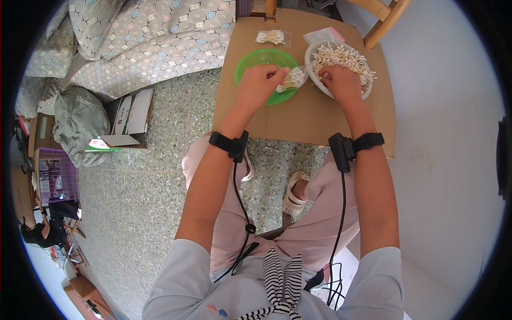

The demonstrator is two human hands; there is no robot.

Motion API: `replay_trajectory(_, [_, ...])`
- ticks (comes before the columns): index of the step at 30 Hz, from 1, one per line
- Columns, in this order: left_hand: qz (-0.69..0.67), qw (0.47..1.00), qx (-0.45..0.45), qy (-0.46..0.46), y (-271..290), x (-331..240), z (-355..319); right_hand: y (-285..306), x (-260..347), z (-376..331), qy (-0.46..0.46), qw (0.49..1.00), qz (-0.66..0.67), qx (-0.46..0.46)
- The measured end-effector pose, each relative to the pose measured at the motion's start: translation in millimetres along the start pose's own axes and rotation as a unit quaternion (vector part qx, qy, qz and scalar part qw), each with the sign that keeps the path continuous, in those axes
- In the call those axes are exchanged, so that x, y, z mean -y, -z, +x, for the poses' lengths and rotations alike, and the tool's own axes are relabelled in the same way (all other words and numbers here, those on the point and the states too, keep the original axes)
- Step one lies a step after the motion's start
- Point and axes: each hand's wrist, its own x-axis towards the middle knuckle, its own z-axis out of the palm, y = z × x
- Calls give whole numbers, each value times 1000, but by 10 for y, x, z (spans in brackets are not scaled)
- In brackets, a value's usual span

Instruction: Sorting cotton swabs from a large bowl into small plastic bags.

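My left hand [260,85] is closed over the green bowl [241,65], pinching a small clear bag of cotton swabs [292,79]. The bag leans toward the white bowl [311,52] beside it. A heap of loose cotton swabs [341,56] fills that white bowl and sticks out past its right rim. Over the near side of the heap, my right hand [341,82] has its fingers curled together on some swabs; how many it holds is hidden. Behind the green bowl lies another clear bag of cotton swabs [271,37].
Everything stands on a brown cardboard-topped table [277,120]. Flat clear bags with a pink edge [324,35] lie behind the white bowl. A wooden chair [381,18] stands at the far right, near the white wall [448,133]. To the left are a patterned bedspread [160,45] and an open carton [133,114].
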Motion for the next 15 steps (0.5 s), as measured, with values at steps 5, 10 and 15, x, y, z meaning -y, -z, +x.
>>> replay_trajectory(5, [1, 1000, -6, -4, -6, 39, -3, 16, 52, 29, 10, 999, -38, -23])
replay_trajectory(10, [9, 1000, -19, -13, 0, 48, 15, 50, -20, 52, -41, 989, 113, -89])
replay_trajectory(15, [-66, 997, -28, 7, -34, -20, -6, 166, -122, 99, -67, 958, 236, -150])
